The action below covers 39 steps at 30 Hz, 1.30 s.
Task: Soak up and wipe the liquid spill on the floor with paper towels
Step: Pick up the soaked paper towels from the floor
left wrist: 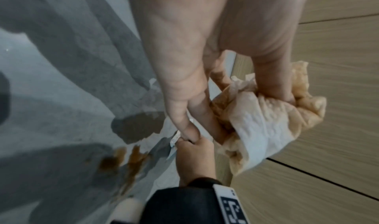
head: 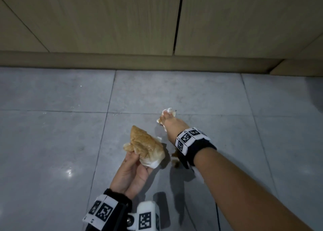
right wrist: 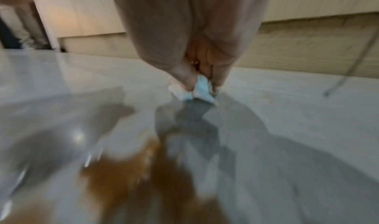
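Gripping a soaked brown wad [head: 145, 146] of paper towel, the left hand [head: 134, 171] hovers palm-up above the grey tiled floor [head: 52, 126], its fingers curled round the bundle; the left wrist view shows the thumb pressed into the crumpled, stained folds [left wrist: 264, 118]. Ahead and to the right, the right hand [head: 172, 122] reaches down to the floor and pinches a smaller, mostly white towel [head: 167, 112] between fingertips and thumb. In the right wrist view that towel [right wrist: 197, 91] is just at the tiles, though the blur makes it hard to tell whether it touches them. A brown spill [head: 174, 160] lies on the floor under the right forearm, between the two hands; it shows as streaks and blotches [left wrist: 123, 161] in the left wrist view and as a wide smear [right wrist: 131, 178] in the right wrist view. Droplets glint on the tiles [head: 115, 114] to the left of the right hand. Both wrists wear black bands with white coded markers [head: 188, 138]. Wooden cabinet doors [head: 104, 21] and a plinth [head: 122, 59] run along the far edge of the floor.
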{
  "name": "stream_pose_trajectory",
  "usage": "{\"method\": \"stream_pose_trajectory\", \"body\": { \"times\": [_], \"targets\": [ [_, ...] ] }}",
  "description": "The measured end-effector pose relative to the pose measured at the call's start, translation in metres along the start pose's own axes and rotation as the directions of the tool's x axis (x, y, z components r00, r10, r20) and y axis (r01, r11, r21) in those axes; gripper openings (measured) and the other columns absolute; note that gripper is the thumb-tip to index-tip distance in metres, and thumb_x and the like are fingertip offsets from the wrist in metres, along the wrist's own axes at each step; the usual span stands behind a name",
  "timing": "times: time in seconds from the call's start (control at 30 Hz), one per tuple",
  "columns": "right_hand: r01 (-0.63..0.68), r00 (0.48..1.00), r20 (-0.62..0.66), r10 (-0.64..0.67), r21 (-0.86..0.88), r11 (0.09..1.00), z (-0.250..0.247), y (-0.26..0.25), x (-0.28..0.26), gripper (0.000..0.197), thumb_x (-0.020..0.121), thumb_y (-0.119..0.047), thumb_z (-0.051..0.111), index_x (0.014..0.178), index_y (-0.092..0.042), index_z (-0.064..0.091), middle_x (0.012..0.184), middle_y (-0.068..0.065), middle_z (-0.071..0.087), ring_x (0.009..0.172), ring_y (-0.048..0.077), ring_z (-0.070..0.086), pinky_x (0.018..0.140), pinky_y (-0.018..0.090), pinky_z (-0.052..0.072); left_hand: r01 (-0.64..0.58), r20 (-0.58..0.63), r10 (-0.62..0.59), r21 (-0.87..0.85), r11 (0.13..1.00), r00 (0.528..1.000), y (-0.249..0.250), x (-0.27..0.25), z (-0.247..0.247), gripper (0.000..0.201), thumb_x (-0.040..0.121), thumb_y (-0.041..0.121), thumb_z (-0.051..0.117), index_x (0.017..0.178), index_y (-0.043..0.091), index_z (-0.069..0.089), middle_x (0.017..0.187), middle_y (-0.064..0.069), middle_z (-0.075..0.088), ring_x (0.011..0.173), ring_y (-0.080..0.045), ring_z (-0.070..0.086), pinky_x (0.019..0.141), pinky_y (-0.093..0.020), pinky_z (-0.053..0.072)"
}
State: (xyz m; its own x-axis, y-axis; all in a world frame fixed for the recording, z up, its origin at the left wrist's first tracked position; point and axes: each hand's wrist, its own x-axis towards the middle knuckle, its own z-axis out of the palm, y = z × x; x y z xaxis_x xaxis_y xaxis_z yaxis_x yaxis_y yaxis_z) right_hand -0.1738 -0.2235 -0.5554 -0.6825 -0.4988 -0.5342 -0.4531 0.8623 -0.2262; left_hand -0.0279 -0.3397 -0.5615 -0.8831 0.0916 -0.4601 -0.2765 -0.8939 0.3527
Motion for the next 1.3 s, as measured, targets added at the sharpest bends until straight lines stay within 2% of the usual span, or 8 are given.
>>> {"method": "stream_pose_trajectory", "body": {
  "times": [0.1, 0.2, 0.37, 0.57, 0.77, 0.97, 1.17, 1.3],
  "targets": [
    [0.007, 0.99, -0.141, 0.006, 0.088, 0.996, -0.014, 0.007, -0.006, 0.048, 0.094, -0.001, 0.04, 0.139, -0.016, 0.042, 0.146, 0.011, 0.039, 0.127, 0.03, 0.045, 0.101, 0.032, 0.038, -0.036, 0.066, 0.037, -0.017, 0.999, 0.997, 0.0, -0.006, -0.002, 0.066, 0.059, 0.023, 0.089, 0.116, 0.002, 0.063, 0.125, -0.02, 0.06, 0.11, -0.029, 0.062, 0.086, -0.04, 0.055],
    [0.019, 0.977, -0.214, 0.012, 0.143, 0.99, 0.003, 0.003, -0.032, 0.053, 0.09, 0.005, 0.043, 0.14, -0.012, 0.037, 0.15, 0.01, 0.029, 0.131, 0.029, 0.039, 0.102, 0.032, 0.037, -0.13, 0.084, 0.133, -0.048, 0.99, 0.988, -0.005, -0.016, -0.009, 0.046, 0.099, 0.021, 0.041, 0.139, -0.001, 0.037, 0.146, -0.02, 0.036, 0.137, -0.03, 0.033, 0.118, -0.041, 0.017],
    [-0.02, 0.999, -0.032, 0.018, -0.088, 0.996, 0.056, -0.008, -0.055, 0.063, 0.094, 0.0, 0.034, 0.148, 0.0, 0.001, 0.156, 0.02, -0.004, 0.146, 0.031, 0.0, 0.118, 0.036, 0.014, -0.062, 0.129, 0.071, -0.071, 0.996, 0.989, -0.005, -0.02, -0.014, 0.049, 0.103, 0.023, 0.019, 0.145, -0.002, 0.022, 0.152, -0.02, 0.023, 0.143, -0.031, 0.018, 0.119, -0.041, 0.002],
    [-0.074, 0.996, -0.057, 0.064, -0.193, 0.978, 0.043, -0.015, -0.051, 0.056, 0.096, -0.006, 0.037, 0.146, 0.003, 0.014, 0.153, 0.023, 0.015, 0.144, 0.034, 0.012, 0.119, 0.043, 0.008, -0.049, 0.154, 0.056, -0.045, 0.998, 0.987, 0.0, -0.025, -0.002, 0.048, 0.103, 0.022, 0.017, 0.144, -0.003, 0.024, 0.152, -0.019, 0.024, 0.143, -0.029, 0.018, 0.116, -0.036, -0.008],
    [-0.07, 0.997, -0.052, 0.056, -0.329, 0.942, 0.054, -0.018, -0.064, 0.05, 0.098, -0.006, 0.027, 0.144, 0.008, 0.015, 0.151, 0.028, 0.017, 0.142, 0.039, 0.012, 0.118, 0.045, 0.001, -0.031, 0.151, 0.041, -0.064, 0.997, 0.988, 0.004, -0.028, -0.016, 0.046, 0.103, 0.018, 0.02, 0.145, -0.003, 0.021, 0.152, -0.022, 0.023, 0.142, -0.032, 0.019, 0.118, -0.041, -0.001],
    [-0.072, 0.984, -0.174, 0.041, -0.178, 0.981, 0.019, -0.011, -0.04, 0.049, 0.089, -0.003, 0.048, 0.137, -0.004, 0.038, 0.14, 0.016, 0.041, 0.131, 0.028, 0.037, 0.117, 0.041, 0.014, 0.029, 0.049, -0.026, -0.06, 0.998, 0.998, 0.0, -0.022, -0.014, 0.044, 0.089, 0.019, 0.061, 0.129, 0.001, 0.053, 0.135, -0.018, 0.052, 0.127, -0.029, 0.048, 0.108, -0.04, 0.038],
    [-0.049, 0.992, -0.122, 0.026, -0.189, 0.981, 0.03, -0.005, -0.034, 0.055, 0.09, -0.001, 0.044, 0.142, 0.002, 0.024, 0.148, 0.021, 0.027, 0.135, 0.031, 0.032, 0.115, 0.038, 0.022, 0.012, -0.015, -0.013, -0.056, 0.998, 1.0, 0.004, -0.011, -0.023, 0.042, 0.1, 0.017, 0.037, 0.138, -0.002, 0.039, 0.144, -0.021, 0.039, 0.135, -0.032, 0.036, 0.116, -0.043, 0.023],
    [-0.04, 0.985, -0.172, 0.018, -0.127, 0.991, 0.036, -0.001, -0.038, 0.066, 0.088, -0.001, 0.05, 0.145, -0.002, 0.018, 0.153, 0.016, 0.02, 0.139, 0.029, 0.026, 0.116, 0.036, 0.021, -0.021, 0.132, 0.029, -0.062, 0.998, 0.991, -0.007, -0.014, -0.005, 0.054, 0.069, 0.019, 0.082, 0.116, 0.002, 0.063, 0.125, -0.018, 0.06, 0.115, -0.028, 0.059, 0.094, -0.04, 0.05]
  ]
}}
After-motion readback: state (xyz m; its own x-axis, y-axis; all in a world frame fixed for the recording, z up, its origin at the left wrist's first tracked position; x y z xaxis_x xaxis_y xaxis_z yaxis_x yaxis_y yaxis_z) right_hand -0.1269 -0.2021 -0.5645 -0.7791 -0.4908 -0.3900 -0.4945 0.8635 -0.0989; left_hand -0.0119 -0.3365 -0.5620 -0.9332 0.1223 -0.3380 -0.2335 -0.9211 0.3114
